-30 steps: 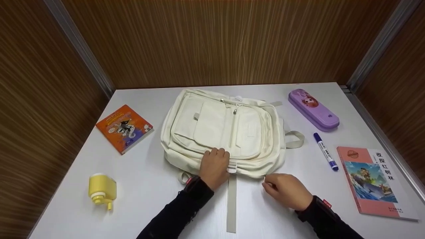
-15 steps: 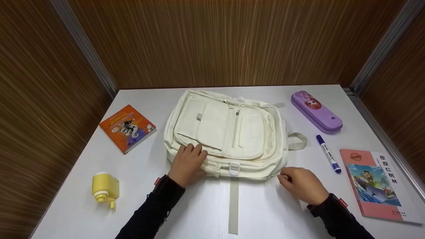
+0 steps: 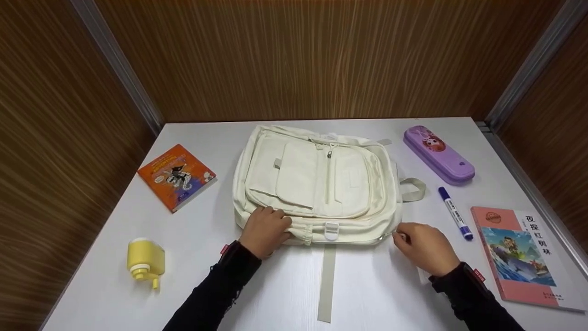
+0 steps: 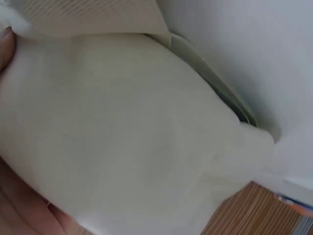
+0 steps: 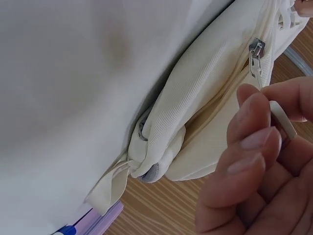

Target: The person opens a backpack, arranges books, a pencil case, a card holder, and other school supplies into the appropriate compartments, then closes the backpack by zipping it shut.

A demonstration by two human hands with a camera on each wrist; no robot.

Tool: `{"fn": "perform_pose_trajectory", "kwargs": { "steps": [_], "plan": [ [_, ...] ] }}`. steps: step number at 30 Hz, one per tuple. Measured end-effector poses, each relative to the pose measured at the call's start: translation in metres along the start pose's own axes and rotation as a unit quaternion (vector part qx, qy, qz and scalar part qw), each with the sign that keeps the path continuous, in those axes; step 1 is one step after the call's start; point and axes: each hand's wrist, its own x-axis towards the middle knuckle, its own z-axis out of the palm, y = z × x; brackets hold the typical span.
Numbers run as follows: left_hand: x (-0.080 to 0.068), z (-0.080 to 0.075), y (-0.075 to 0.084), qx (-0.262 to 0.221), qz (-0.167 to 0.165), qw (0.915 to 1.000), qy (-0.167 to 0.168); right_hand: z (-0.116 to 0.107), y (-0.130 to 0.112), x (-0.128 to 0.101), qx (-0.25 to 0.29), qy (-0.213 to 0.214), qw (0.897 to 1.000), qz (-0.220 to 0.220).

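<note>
A cream backpack (image 3: pixel 298 177) lies front up on the white table. At its near left side my left hand (image 3: pixel 266 232) grips the fabric; in the left wrist view the thumb (image 4: pixel 6 46) is on one side of the bag and the fingers (image 4: pixel 29 205) on the other. At the bag's near right corner my right hand (image 3: pixel 427 248) pinches a zipper pull (image 5: pixel 255 66) with a pale tab (image 5: pixel 282 120) between thumb and fingers. In the right wrist view the slider (image 5: pixel 257 47) sits on the zip, and a gap shows between the zip's edges below it.
An orange book (image 3: pixel 177 177) and a yellow hand-crank pencil sharpener (image 3: pixel 146 257) are at left. A purple pencil case (image 3: pixel 438 154), a blue-capped marker (image 3: pixel 455 214) and a pink-and-white book (image 3: pixel 523 257) lie at right. A strap (image 3: pixel 327 285) trails toward the front edge. Wood-grain panels (image 3: pixel 294 59) enclose the table.
My right hand has moved right along the bag's near edge with the zipper pull. My left hand has shifted left from beside the buckle to the bag's near left side.
</note>
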Motion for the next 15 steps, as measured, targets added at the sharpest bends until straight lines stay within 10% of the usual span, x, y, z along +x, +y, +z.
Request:
{"fn": "perform_pose_trajectory", "kwargs": {
  "steps": [15],
  "plan": [
    [0.0, 0.012, 0.019, 0.001, -0.017, 0.9986, 0.049, 0.002, 0.006, -0.003, -0.006, 0.03, 0.999, 0.008]
  ]
}}
